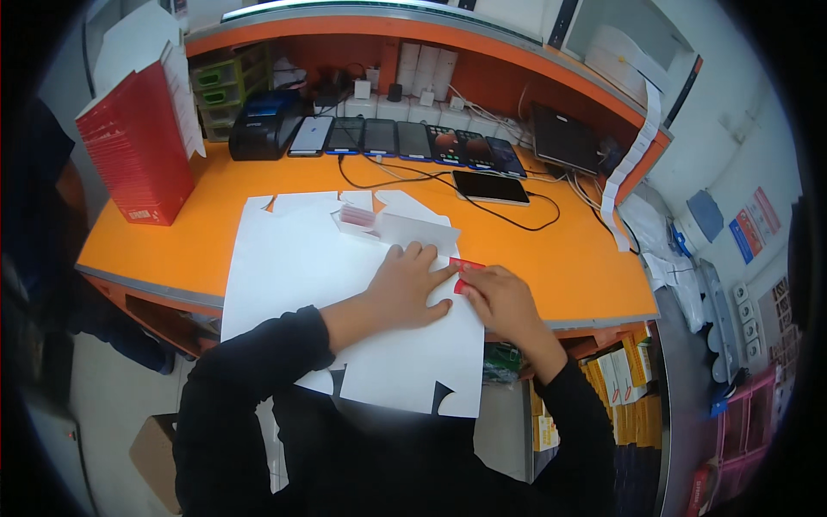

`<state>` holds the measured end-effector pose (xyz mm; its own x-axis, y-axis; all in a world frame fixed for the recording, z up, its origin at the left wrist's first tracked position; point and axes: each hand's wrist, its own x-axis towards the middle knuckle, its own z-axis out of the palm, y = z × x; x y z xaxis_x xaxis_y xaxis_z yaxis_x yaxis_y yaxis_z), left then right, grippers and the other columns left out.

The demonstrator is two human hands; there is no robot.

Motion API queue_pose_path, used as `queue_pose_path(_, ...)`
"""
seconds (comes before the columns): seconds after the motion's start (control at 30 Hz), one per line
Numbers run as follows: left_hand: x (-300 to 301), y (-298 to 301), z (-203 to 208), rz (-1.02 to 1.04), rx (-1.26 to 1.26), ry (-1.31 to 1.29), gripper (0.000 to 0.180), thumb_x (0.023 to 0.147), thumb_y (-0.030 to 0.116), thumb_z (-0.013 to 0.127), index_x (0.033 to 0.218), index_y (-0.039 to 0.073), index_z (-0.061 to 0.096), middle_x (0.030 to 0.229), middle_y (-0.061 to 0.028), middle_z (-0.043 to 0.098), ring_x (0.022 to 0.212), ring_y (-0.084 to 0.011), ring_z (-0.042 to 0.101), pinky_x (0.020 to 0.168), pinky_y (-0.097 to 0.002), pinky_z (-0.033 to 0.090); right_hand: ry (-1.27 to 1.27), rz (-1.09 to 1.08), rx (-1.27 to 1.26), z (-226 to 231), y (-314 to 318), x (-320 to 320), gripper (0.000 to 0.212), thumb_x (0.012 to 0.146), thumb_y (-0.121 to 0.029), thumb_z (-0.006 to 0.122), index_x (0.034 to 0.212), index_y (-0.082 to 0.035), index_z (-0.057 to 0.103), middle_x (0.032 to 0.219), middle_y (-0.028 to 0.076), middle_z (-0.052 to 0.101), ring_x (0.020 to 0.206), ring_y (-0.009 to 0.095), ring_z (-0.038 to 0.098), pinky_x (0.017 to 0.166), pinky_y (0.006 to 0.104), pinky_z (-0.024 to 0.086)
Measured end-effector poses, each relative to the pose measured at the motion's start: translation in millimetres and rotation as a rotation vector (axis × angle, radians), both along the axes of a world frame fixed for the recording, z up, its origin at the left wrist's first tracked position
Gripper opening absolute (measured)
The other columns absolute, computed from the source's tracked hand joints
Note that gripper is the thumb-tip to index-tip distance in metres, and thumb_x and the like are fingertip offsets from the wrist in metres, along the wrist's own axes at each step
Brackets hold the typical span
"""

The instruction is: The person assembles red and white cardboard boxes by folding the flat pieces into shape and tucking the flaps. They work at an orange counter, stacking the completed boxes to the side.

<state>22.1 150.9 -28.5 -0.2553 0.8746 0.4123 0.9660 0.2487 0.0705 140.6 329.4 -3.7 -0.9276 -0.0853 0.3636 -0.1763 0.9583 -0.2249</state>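
Observation:
A large white die-cut cardboard sheet (280,267) lies across the near part of the orange table and hangs over its front edge. My left hand (405,289) rests flat on the sheet with fingers spread, its index fingertip touching a small flat red piece, like a sticker (460,286). At the sheet's right edge, my right hand (506,300) pinches that red piece between thumb and fingers. Beyond my left hand, a small open white box (358,228) holds a stack of pinkish strips. Beside it, a white flap (419,234) stands up.
A tall stack of red folded cartons (142,142) stands at the left. Several phones (379,138) line the back, with a black printer (263,129) beside them. One phone (491,187) and looping cables lie nearer. A person (52,215) stands at far left.

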Motion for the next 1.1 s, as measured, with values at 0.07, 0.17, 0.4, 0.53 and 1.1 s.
queue_pose_path(0.07, -0.7, 0.4, -1.1, -0.002, 0.016, -0.013, 0.052, 0.082, 0.042, 0.057, 0.127, 0.015, 0.057, 0.107, -0.0149, 0.05, 0.101, -0.0281, 0.045, 0.079, -0.0377, 0.035, -0.116, -0.013, -0.395, 9.6, 11.7, -18.2, 0.032, 0.093, -0.029, 0.055, 0.103, -0.002, 0.068, 0.082, 0.009, 0.067, 0.078, 0.023, 0.061, 0.073, 0.0328, 0.049)
queue_pose_path(0.17, -1.1, 2.4, 1.0, -0.012, 0.005, -0.058, 0.052, 0.083, 0.041, 0.056, 0.128, 0.015, 0.056, 0.107, -0.0149, 0.05, 0.102, -0.0279, 0.045, 0.082, -0.0376, 0.035, -0.008, -0.006, -1.322, 48.0, 14.5, -48.1, 0.04, 0.097, -0.033, 0.049, 0.071, -0.006, 0.062, 0.057, 0.0, 0.048, 0.049, 0.01, 0.043, 0.049, 0.0266, 0.038)
queue_pose_path(0.4, -1.3, 5.0, 0.9, -0.021, 0.004, -0.05, 0.051, 0.083, 0.041, 0.056, 0.127, 0.015, 0.057, 0.108, -0.0153, 0.05, 0.104, -0.0284, 0.045, 0.083, -0.038, 0.036, -0.041, -0.143, -1.7, -10.3, -0.1, -83.7, 0.053, 0.099, -0.042, 0.043, 0.054, -0.015, 0.034, 0.046, -0.004, 0.027, 0.037, 0.008, 0.022, 0.036, 0.0262, 0.017)
queue_pose_path(0.53, -0.2, 1.3, 0.3, 0.003, -0.007, -0.065, 0.05, 0.083, 0.041, 0.056, 0.126, 0.014, 0.058, 0.109, -0.0157, 0.05, 0.104, -0.0289, 0.045, 0.085, -0.0384, 0.036, 0.037, -0.112, -1.623, 1.0, 9.9, -88.4, 0.053, 0.099, -0.04, 0.044, 0.053, -0.015, 0.036, 0.045, -0.004, 0.029, 0.036, 0.008, 0.025, 0.036, 0.026, 0.018)
queue_pose_path(1.1, -13.3, 68.0, 33.9, 0.098, -0.168, -0.063, 0.043, 0.091, 0.047, 0.047, 0.094, 0.01, 0.069, 0.082, -0.0134, 0.067, 0.077, -0.0297, 0.066, 0.063, -0.0414, 0.05, 0.521, -0.162, -1.45, -80.5, -28.6, 119.7, 0.042, 0.1, -0.029, 0.043, 0.064, -0.007, 0.048, 0.058, 0.0, 0.045, 0.047, 0.008, 0.041, 0.041, 0.0227, 0.031)
